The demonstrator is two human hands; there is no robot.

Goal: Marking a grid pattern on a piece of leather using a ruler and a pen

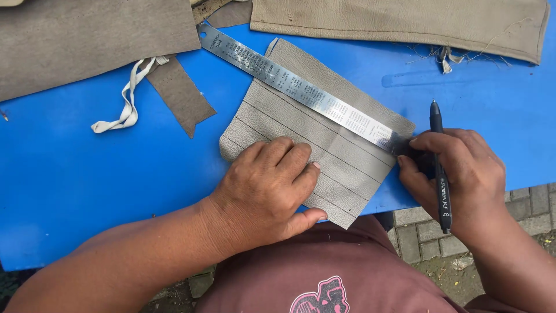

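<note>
Blue table [87, 168], grey-beige leather piece [324, 145] with dark parallel lines, silver ruler [301, 90], black pen [440, 168]

Bright, even daylight, soft faint shadows, mild glare on the steel ruler [301, 93], focus sharp throughout.

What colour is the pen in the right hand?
Black, seen in the head view: the pen lies across the right hand.

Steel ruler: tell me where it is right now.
In the head view, the steel ruler lies diagonally across the lined grey leather piece on the blue table, its lower end under the right hand.
</note>
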